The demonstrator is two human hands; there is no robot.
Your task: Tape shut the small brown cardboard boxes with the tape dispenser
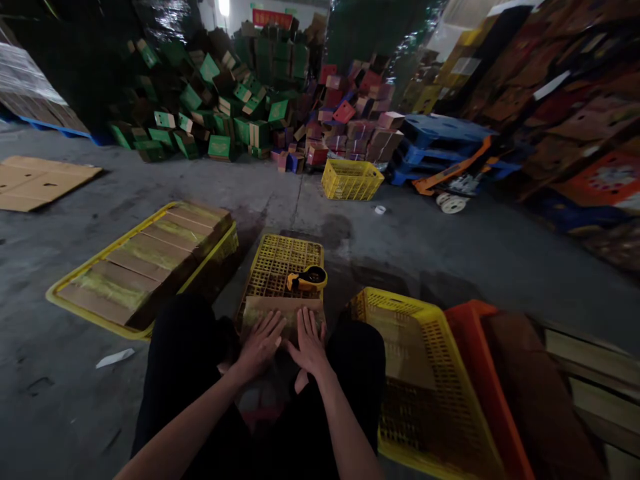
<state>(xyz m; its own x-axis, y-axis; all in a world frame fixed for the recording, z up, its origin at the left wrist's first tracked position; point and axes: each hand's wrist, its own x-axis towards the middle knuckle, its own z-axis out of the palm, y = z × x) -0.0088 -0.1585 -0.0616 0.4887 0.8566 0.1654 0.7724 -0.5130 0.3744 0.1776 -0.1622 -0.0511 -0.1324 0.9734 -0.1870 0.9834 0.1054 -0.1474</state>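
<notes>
Both of my hands rest on a small brown cardboard box (285, 305) with a yellowish strip of tape across its top. My left hand (263, 343) lies on its left part with fingers stretched out. On the right part, my right hand (309, 343) lies flat, fingers forward. Under the box is an upturned yellow plastic crate (280, 257) with a grid face. A yellow and black tape dispenser (307, 279) sits on that crate just beyond the box, with neither hand touching it.
Left stands a yellow crate (173, 293) filled with taped cardboard boxes. To the right are a yellow crate (437, 347) holding flat cardboard and an orange bin (493, 373). Farther off are another yellow crate (353, 180), heaped green boxes (220, 147), blue pallets (440, 130) and a pallet jack (453, 180).
</notes>
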